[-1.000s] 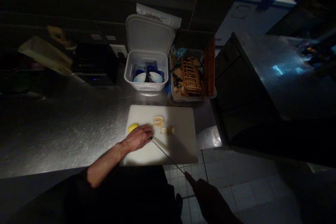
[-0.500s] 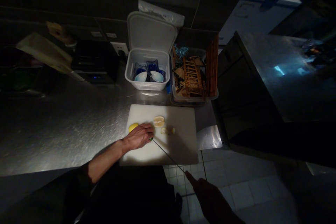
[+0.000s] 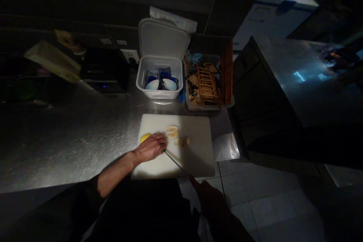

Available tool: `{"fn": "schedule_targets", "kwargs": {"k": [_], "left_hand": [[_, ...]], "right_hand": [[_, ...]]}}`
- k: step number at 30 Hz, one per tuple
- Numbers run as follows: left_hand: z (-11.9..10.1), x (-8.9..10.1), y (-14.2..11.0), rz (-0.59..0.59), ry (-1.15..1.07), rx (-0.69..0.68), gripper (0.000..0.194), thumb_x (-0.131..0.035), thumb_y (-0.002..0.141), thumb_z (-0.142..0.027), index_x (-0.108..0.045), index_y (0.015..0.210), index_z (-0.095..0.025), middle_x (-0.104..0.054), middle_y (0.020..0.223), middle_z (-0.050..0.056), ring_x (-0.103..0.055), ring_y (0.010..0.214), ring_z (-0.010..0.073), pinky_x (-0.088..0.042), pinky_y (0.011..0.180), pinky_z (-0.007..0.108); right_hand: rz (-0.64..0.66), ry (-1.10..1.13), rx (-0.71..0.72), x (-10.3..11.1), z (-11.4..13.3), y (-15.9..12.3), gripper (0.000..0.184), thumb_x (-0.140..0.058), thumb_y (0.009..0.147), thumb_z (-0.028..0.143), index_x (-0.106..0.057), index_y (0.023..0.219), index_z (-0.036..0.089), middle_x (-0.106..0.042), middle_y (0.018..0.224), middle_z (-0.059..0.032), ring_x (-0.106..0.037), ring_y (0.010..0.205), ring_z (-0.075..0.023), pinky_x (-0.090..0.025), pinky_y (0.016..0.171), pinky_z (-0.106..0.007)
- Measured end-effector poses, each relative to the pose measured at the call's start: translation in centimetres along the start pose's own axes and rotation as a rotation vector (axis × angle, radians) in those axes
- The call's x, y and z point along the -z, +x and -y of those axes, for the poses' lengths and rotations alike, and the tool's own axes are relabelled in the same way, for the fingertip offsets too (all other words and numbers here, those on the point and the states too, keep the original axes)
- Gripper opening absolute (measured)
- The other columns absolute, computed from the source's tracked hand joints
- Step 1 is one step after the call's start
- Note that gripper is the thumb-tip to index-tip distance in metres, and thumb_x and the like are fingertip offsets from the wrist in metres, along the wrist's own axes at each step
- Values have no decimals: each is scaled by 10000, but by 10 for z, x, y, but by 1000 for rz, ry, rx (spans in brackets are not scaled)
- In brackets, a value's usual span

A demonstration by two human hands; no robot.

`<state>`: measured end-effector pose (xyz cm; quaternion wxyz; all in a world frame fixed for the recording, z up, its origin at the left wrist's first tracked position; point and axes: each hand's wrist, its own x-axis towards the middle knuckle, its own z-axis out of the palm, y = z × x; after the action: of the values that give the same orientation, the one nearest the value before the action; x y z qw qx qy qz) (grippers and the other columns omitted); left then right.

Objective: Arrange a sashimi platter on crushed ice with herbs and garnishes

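My left hand is closed, its fingers pressed down on the white cutting board. A small green thing, mostly hidden, shows at its fingertips; it may be a lime. My right hand, dark and low in the view, grips a knife by its handle. The long, thin blade slants up and left, its tip end at the green thing. A yellow lemon lies partly behind my left hand. Beyond my fingers are a cut lemon half and two small lemon end pieces.
Behind the board stand an opened white plastic tub with blue and white dishes and a clear bin of bamboo items. A dark appliance is at the left on the steel counter. Another steel counter is at the right.
My right hand and the knife have moved up and left, the handle now closer to the board. My left hand stays in place on the board.
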<state>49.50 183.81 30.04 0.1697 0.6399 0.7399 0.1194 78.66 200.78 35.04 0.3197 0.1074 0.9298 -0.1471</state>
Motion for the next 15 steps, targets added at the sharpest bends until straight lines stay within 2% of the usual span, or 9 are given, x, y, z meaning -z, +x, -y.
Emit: {"fn": "schedule_targets", "kwargs": {"k": [3,6,8,11,13,15], "left_hand": [[-5,-3,-7,-28,13,40,83,-611,864,-215,-665,912,-174,-643,948,98,-553,1045,294,-455,933,442],[-8,-12,-15,-58,11,122,362,-668,827,-218,-627,1177,-133,-625,1162,153,-518,1188,339,-416,1037,499],[-7,-18,-20,-78,-15,187,602,-716,797,-261,-516,1336,-83,-566,1302,205,-480,1264,361,-368,1101,511],[-4,-19,-26,-150,-74,286,750,-683,831,-413,-402,1412,-31,-512,1364,259,-464,1295,372,-353,1121,518],[-2,-13,-29,-232,-88,355,826,-642,848,-488,-329,1443,-7,-493,1374,279,-462,1292,383,-363,1108,532],[-4,-4,-32,-325,-77,410,871,-616,864,-490,-248,1468,17,-497,1360,284,-477,1260,379,-378,1090,532]], "right_hand": [[-90,85,29,-11,-25,-29,720,-357,850,48,-326,1508,337,-646,891,-56,-617,693,-159,-471,621,-249],[-132,243,136,-3,-57,-47,597,-327,926,133,-369,1493,315,-657,883,-40,-629,757,-153,-523,707,-253],[-167,276,146,13,-69,-38,525,-309,969,193,-406,1478,279,-670,910,-51,-645,792,-156,-537,728,-255],[-327,178,150,35,-81,-10,455,-322,991,234,-517,1401,217,-688,992,-90,-668,840,-181,-554,771,-302],[-440,135,178,38,-94,0,412,-360,996,260,-571,1345,199,-693,1072,-104,-677,903,-192,-562,825,-327],[-534,143,168,33,-112,-3,381,-403,999,296,-596,1311,193,-695,1115,-105,-680,961,-196,-565,870,-331]]}}
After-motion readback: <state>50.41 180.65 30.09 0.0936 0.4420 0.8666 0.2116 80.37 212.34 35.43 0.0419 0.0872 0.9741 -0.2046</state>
